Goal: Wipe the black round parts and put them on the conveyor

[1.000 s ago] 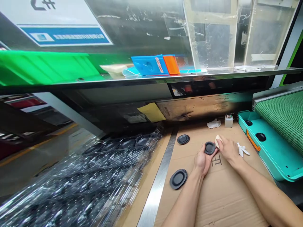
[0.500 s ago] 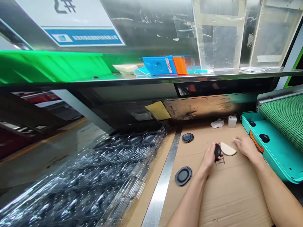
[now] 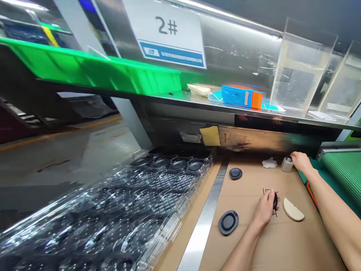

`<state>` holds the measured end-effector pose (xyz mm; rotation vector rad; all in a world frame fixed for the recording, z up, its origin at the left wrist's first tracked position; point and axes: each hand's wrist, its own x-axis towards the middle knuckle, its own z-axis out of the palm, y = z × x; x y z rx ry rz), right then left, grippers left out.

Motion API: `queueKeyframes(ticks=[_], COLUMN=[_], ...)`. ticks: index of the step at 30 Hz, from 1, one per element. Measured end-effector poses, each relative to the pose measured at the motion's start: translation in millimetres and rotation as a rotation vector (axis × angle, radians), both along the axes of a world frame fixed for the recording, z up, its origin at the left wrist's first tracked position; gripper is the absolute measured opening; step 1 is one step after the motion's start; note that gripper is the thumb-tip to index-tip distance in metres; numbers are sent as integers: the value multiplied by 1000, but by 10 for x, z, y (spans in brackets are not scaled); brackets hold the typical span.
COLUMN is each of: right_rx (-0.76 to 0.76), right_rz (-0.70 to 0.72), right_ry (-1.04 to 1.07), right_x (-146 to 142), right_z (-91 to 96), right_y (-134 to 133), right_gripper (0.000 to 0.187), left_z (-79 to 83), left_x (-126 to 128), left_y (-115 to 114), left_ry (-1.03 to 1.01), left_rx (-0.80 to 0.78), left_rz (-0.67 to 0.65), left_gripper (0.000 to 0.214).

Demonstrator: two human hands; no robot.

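Observation:
My left hand (image 3: 266, 207) is closed around a black round plastic part (image 3: 275, 201), held on edge just over the cardboard. My right hand (image 3: 301, 161) has its fingers pinched together at the metal top of a small white dispenser bottle (image 3: 287, 165). Whatever lies between those fingers is hidden. To the right of my left hand lies a cream half-round pad (image 3: 293, 210). On the left of the cardboard lie two dark disc-shaped parts, one farther off (image 3: 235, 173) and one nearer (image 3: 228, 223). A crumpled white wipe (image 3: 270, 163) lies beside the bottle.
Clear plastic trays (image 3: 158, 195) with black round parts fill the left side. A metal strip (image 3: 201, 229) runs along the cardboard (image 3: 282, 248). At right are a teal bin (image 3: 317, 164) and green conveyor belt (image 3: 344, 165). Above hangs a shelf with a green bin (image 3: 113, 73).
My right hand has moved from beside the cream pad, where it pinched a small white piece, up to the bottle. My left hand still holds the black part. The head view has shifted.

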<state>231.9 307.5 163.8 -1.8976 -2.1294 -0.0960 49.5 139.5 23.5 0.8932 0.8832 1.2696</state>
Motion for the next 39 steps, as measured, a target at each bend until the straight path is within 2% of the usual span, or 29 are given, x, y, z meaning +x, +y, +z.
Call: queueKeyframes(ticks=[4,7,12,14,16,18,20,24,28,34,39], right_rx=[-81,-82,-55,9,89,105,25,-114,-118,-77,-107], right_rz=[72,79,71,49,65,162,311,538,631,562,440], right_ry=[-49,-42,22,57,164,329,437,467,490,414,117], right_x=[27,54,38,7,-57,-162,-291,-485,-499,-449,-445], right_z=[64,74,115,129,99,7,-137,-458,-709,-895,-878], right_y=[123,178,190,84,-131,-445,-801,-1344,-1476,-1440,-1507], right_gripper=[30,33,30,34,39,41,40,33,28,25,25], left_z=[5,28,76,106,138,162,173,169,161,115,97], left_x=[11,0,-77,-117,-155,-183,-198,-173,-112,-44,-16], left_y=[22,56,90,89,90,99,111,107,74,48,5], left_ry=[-5,-45,-332,-443,-526,-577,-589,-465,-296,-11,283], left_rx=[21,2,-92,-127,-174,-221,-257,-268,-236,-148,-147], left_rz=[30,50,5,-26,-78,-136,-169,-155,-110,-41,-25], left_gripper=[66,70,56,48,42,39,42,56,62,73,78])
